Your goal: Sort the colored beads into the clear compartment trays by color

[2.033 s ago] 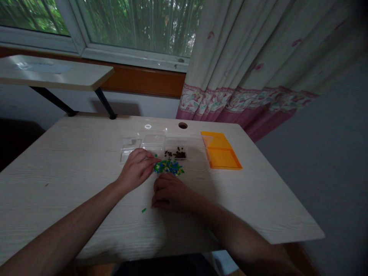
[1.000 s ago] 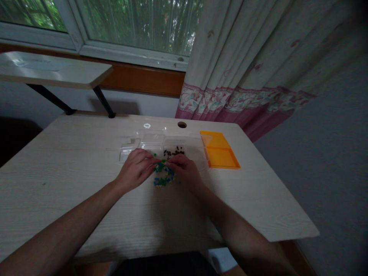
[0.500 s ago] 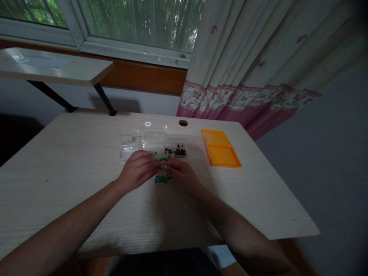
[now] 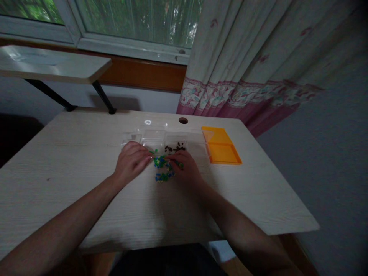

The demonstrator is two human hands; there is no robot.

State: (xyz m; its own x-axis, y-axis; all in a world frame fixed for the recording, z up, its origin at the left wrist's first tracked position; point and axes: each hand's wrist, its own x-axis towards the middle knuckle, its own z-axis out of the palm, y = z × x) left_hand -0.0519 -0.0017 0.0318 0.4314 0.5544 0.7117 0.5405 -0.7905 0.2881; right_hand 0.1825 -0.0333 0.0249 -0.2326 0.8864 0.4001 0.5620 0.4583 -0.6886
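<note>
My left hand [image 4: 130,161] is at the left edge of a pile of small blue, green and yellow pieces [image 4: 160,161]. Its thumb and forefinger are pinched together; whatever is between them is too small to make out. From the right, my right hand [image 4: 185,168] reaches to the same pile with thumb and fingers closed, and what they may hold is hidden. A second cluster of small pieces [image 4: 163,177] lies just nearer to me. Behind the hands are clear plastic boxes, one with dark brown bits [image 4: 177,148] in it.
An orange tray [image 4: 225,153] lies on the right of the table [image 4: 86,199]. A clear box [image 4: 153,135] stands behind the pile. A raised shelf [image 4: 51,65] on black legs is at the back left, and a curtain [image 4: 218,92] hangs behind.
My hands were together at the fingertips over the pile; now they are a little apart, the left one further left. More of the coloured pieces shows between them.
</note>
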